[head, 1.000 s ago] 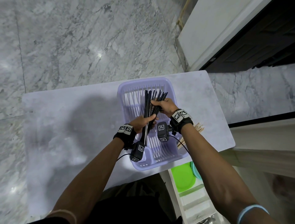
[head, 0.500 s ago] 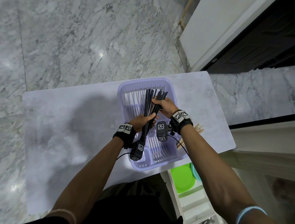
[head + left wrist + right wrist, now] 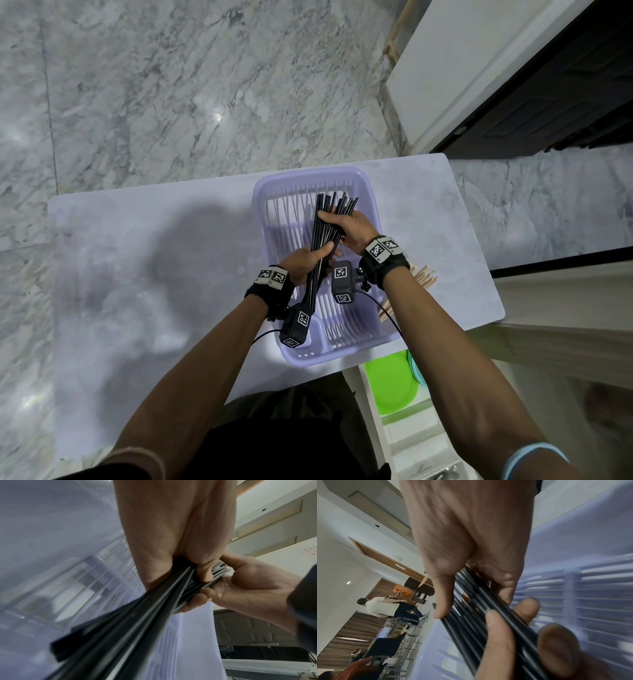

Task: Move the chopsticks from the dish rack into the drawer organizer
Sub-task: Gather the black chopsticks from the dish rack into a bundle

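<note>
A pale, mottled countertop (image 3: 144,260) ran beneath my view, its edge nearest me, with grey-veined marble floor (image 3: 171,85) beyond it and a white door frame (image 3: 479,61) at the far right. Below the counter's near edge, an open white drawer (image 3: 407,442) showed a bright green plate (image 3: 390,383). On the counter sat the dish rack (image 3: 371,205), a lilac plastic basket with slatted sides and thin upright ribs. Over it I held the chopsticks (image 3: 318,250), a bundle of slim, glossy black sticks, square-edged at the thicker ends and fanning apart at the far tips. My left hand (image 3: 305,263) gripped the bundle near its middle, fingers curled round it; my right hand (image 3: 352,226) clasped it farther up, thumb (image 3: 443,599) on one side and fingers (image 3: 527,608) wrapped under. The bundle stood clear of the rack's floor, raised above the ribs. Just right of the rack, pale wooden sticks (image 3: 424,275) lay on the counter, partly hidden by my right wrist.
</note>
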A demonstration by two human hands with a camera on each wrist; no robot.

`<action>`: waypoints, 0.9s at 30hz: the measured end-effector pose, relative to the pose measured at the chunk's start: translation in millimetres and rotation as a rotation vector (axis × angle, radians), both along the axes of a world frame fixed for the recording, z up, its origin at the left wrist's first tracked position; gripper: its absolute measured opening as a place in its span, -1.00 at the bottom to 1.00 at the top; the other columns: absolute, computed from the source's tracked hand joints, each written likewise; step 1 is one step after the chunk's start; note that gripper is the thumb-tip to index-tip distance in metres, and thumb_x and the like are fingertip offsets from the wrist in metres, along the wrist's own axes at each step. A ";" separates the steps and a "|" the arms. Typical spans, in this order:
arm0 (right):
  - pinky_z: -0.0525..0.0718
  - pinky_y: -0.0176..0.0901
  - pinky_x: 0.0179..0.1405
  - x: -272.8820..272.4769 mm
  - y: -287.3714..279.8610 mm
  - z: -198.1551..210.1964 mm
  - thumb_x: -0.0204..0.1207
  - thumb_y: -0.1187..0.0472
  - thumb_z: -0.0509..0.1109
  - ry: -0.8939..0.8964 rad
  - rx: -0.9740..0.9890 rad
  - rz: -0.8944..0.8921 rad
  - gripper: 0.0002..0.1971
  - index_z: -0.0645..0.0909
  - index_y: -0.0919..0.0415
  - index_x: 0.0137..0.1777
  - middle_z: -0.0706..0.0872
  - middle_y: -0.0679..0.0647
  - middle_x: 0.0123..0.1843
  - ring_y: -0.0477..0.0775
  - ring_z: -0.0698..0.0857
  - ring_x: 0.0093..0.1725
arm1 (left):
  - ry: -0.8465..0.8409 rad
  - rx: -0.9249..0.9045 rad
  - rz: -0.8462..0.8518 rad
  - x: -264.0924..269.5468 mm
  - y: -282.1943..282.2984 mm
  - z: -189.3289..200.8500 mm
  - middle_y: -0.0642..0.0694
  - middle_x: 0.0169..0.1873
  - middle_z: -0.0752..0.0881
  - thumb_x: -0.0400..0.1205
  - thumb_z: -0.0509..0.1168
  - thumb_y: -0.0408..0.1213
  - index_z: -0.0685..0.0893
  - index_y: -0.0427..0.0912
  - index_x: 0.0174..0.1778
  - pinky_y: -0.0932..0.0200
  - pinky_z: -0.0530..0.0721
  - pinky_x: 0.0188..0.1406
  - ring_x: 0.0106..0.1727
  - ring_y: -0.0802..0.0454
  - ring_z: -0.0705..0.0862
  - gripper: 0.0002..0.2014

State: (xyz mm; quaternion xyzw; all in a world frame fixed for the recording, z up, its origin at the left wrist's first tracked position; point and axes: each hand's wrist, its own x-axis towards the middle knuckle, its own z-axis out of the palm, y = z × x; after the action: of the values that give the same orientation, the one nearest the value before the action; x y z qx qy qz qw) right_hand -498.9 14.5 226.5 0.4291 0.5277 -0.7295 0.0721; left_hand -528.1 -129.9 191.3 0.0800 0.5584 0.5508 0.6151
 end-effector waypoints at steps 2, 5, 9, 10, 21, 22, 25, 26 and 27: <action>0.63 -0.25 -0.61 -0.8 0.9 -0.4 0.44 0.27 0.58 -0.015 0.001 -0.012 -0.74 0.64 0.42 0.01 0.73 0.24 -0.28 0.14 0.74 -0.45 | -0.020 -0.004 -0.012 0.2 0.8 -1.0 -0.38 -0.05 0.59 0.73 0.18 0.01 0.67 -0.27 0.10 -0.12 0.59 0.06 -0.02 -0.26 0.58 -0.62; 0.71 -0.15 -0.37 -2.5 2.8 -2.2 0.45 0.27 0.56 -0.036 0.008 -0.032 -0.80 0.67 0.35 -0.02 0.75 0.21 -0.20 0.18 0.76 -0.23 | -0.032 0.010 -0.010 -1.7 -0.7 1.0 -0.34 -0.09 0.59 0.76 0.14 -0.03 0.68 -0.23 0.06 0.02 0.64 -0.05 -0.10 -0.21 0.60 -0.66; 0.69 -0.20 -0.19 -1.5 3.2 1.7 0.51 0.22 0.50 -0.073 0.034 -0.010 -0.89 0.68 0.24 -0.05 0.77 0.11 -0.18 0.05 0.75 -0.15 | -0.024 0.031 -0.022 -3.4 -1.9 0.5 -0.19 -0.25 0.62 0.78 0.11 -0.10 0.66 -0.27 0.03 0.24 0.68 -0.30 -0.31 -0.01 0.64 -0.68; 0.70 -0.21 -0.23 -1.3 2.8 2.6 0.53 0.23 0.48 -0.067 0.031 -0.007 -0.90 0.68 0.25 -0.02 0.77 0.10 -0.17 0.04 0.76 -0.17 | -0.020 0.027 -0.024 -3.0 -2.5 1.0 -0.17 -0.29 0.61 0.78 0.11 -0.11 0.65 -0.27 0.02 0.25 0.66 -0.33 -0.34 0.00 0.62 -0.68; 0.74 -0.16 -0.19 1.4 3.6 12.3 0.50 0.28 0.50 0.003 0.007 -0.043 -0.80 0.67 0.27 0.10 0.78 0.13 -0.08 0.09 0.77 -0.10 | 0.156 -0.009 0.031 -0.5 -1.7 6.4 0.00 -0.53 0.55 0.74 0.19 -0.02 0.62 -0.19 -0.26 0.28 0.54 -0.50 -0.55 0.10 0.51 -0.63; 0.74 -0.16 -0.22 0.7 3.8 13.5 0.50 0.30 0.50 0.012 0.011 -0.053 -0.81 0.66 0.28 0.09 0.77 0.15 -0.08 0.10 0.76 -0.10 | 0.167 -0.016 0.059 1.0 -0.7 7.5 0.01 -0.56 0.54 0.73 0.21 -0.02 0.60 -0.19 -0.30 0.28 0.53 -0.53 -0.57 0.11 0.49 -0.63; 0.75 -0.18 -0.25 -4.3 6.6 19.7 0.50 0.33 0.49 0.042 0.031 -0.084 -0.84 0.64 0.22 0.05 0.76 0.14 -0.08 0.11 0.75 -0.09 | 0.207 -0.035 0.129 3.1 1.9 7.6 -0.01 -0.59 0.53 0.69 0.27 0.00 0.57 -0.19 -0.36 0.25 0.51 -0.56 -0.61 0.09 0.47 -0.62; 0.74 -0.20 -0.27 -5.8 8.4 23.3 0.50 0.32 0.48 0.052 0.047 -0.084 -0.88 0.62 0.18 -0.02 0.75 0.12 -0.12 0.08 0.75 -0.13 | 0.210 -0.040 0.144 3.6 2.8 7.3 -0.01 -0.60 0.53 0.68 0.28 0.00 0.55 -0.18 -0.36 0.24 0.50 -0.56 -0.61 0.09 0.46 -0.61; 0.72 -0.23 -0.32 -7.2 10.4 27.1 0.50 0.33 0.48 0.053 0.070 -0.089 -0.88 0.60 0.13 -0.10 0.73 0.09 -0.17 0.05 0.74 -0.18 | 0.211 -0.044 0.155 3.7 3.5 7.2 -0.02 -0.61 0.52 0.67 0.30 0.01 0.54 -0.18 -0.37 0.24 0.48 -0.57 -0.62 0.09 0.44 -0.61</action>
State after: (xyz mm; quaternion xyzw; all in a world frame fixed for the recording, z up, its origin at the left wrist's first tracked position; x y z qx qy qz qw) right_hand -506.1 24.9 253.6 0.4348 0.5352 -0.7242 0.0104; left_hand -524.3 -126.4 198.5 0.0804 0.6365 0.5728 0.5103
